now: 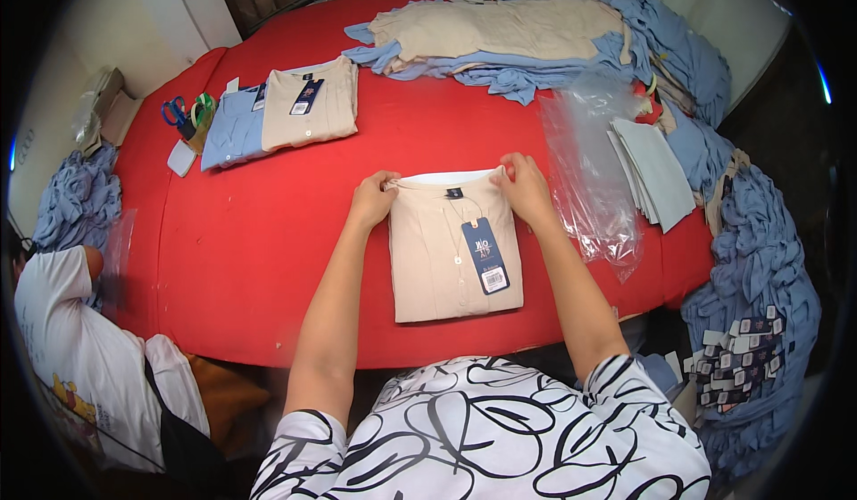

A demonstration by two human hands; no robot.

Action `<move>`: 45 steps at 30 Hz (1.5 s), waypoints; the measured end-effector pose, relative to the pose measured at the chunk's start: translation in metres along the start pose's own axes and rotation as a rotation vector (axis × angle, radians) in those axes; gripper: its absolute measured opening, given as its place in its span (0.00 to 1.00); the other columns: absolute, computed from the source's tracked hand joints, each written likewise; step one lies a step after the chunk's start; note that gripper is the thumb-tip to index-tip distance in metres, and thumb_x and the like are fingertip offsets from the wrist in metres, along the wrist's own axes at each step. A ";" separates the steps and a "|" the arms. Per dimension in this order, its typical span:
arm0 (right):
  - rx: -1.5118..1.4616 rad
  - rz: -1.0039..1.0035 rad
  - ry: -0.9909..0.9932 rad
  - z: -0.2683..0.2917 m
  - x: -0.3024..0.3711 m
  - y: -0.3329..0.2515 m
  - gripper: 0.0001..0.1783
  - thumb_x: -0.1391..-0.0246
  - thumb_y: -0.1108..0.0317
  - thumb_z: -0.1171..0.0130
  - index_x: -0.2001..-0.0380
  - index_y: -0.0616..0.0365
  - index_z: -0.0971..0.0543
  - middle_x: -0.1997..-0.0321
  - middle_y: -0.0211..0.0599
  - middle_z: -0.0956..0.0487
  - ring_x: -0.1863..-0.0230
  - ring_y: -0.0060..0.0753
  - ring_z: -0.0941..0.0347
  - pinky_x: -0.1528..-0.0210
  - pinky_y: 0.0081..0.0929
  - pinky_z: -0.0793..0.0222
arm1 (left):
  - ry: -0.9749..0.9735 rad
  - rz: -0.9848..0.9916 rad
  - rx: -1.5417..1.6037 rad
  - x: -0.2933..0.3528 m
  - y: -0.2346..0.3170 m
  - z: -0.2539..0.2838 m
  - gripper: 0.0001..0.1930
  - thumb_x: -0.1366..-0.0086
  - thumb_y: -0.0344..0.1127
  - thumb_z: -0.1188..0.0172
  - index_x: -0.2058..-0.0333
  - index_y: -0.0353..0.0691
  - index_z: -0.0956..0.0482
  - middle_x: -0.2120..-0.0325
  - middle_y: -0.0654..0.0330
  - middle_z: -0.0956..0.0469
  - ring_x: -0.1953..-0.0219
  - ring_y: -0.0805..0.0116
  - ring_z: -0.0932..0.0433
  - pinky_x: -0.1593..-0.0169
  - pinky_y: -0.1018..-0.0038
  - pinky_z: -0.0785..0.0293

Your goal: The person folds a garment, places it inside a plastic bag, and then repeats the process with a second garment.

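A folded beige shirt (427,268) lies flat in front of me, with buttons down its front. A dark blue hang tag (483,254) rests on its right half, strung from the neck. My left hand (373,199) pinches the shirt's far left corner. At the far right corner, my right hand (525,187) grips the cloth between thumb and fingers. A white edge, perhaps card or paper, shows along the neckline between both hands.
Folded beige (330,107) and blue shirts (234,134) lie at the back left of the red table (259,259), beside scissors (175,112). Clear plastic bags (585,170) and white sheets (652,174) are at right. Blue garments (759,259) are heaped along the right edge; a person (89,348) sits left.
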State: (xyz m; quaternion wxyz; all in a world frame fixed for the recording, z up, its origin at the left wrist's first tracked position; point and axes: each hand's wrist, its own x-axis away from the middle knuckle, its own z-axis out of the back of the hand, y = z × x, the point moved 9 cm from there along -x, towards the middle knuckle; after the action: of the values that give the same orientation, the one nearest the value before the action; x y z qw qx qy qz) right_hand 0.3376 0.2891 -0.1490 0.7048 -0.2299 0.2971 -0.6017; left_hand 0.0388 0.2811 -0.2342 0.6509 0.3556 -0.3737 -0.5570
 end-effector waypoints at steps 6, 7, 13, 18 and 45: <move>0.218 0.091 -0.312 -0.033 0.072 -0.019 0.19 0.55 0.65 0.27 0.62 0.61 0.23 0.61 0.43 0.21 0.59 0.38 0.22 0.57 0.34 0.26 | -0.047 -0.016 0.017 -0.010 -0.001 -0.003 0.18 0.39 0.31 0.38 0.49 0.36 0.20 0.64 0.56 0.19 0.60 0.65 0.20 0.54 0.71 0.25; 0.152 0.010 -0.352 -0.035 0.070 -0.013 0.18 0.54 0.66 0.27 0.62 0.61 0.23 0.64 0.41 0.21 0.62 0.35 0.22 0.61 0.32 0.26 | -0.054 -0.014 0.009 -0.010 -0.001 0.000 0.18 0.39 0.31 0.37 0.50 0.36 0.20 0.65 0.57 0.19 0.61 0.66 0.20 0.55 0.72 0.25; -0.621 -0.242 -0.489 -0.047 0.052 -0.023 0.14 0.47 0.74 0.32 0.61 0.62 0.27 0.77 0.30 0.23 0.81 0.18 0.27 0.81 0.15 0.33 | -0.053 -0.005 0.050 -0.010 -0.005 0.002 0.18 0.40 0.32 0.36 0.51 0.34 0.20 0.69 0.61 0.23 0.65 0.69 0.23 0.59 0.73 0.27; -0.188 -0.117 -0.440 -0.065 0.054 -0.038 0.15 0.48 0.71 0.31 0.60 0.61 0.25 0.73 0.33 0.23 0.74 0.25 0.24 0.72 0.23 0.28 | -0.075 0.013 0.043 -0.013 -0.005 -0.001 0.17 0.39 0.31 0.36 0.51 0.34 0.20 0.69 0.61 0.22 0.65 0.70 0.23 0.59 0.73 0.26; 0.335 -0.200 0.640 0.171 0.000 0.197 0.15 0.42 0.61 0.40 0.55 0.56 0.19 0.54 0.46 0.20 0.54 0.56 0.25 0.51 0.49 0.31 | -0.301 -0.386 -0.408 0.070 0.181 -0.194 0.13 0.36 0.39 0.40 0.62 0.33 0.20 0.56 0.47 0.24 0.54 0.47 0.22 0.52 0.56 0.24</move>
State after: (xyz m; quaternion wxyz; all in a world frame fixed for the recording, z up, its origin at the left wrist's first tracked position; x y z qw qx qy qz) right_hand 0.5962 0.3170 -0.1604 0.5419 0.0605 0.3757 -0.7493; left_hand 0.2999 0.2432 -0.1593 0.5286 0.1957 -0.2721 -0.7799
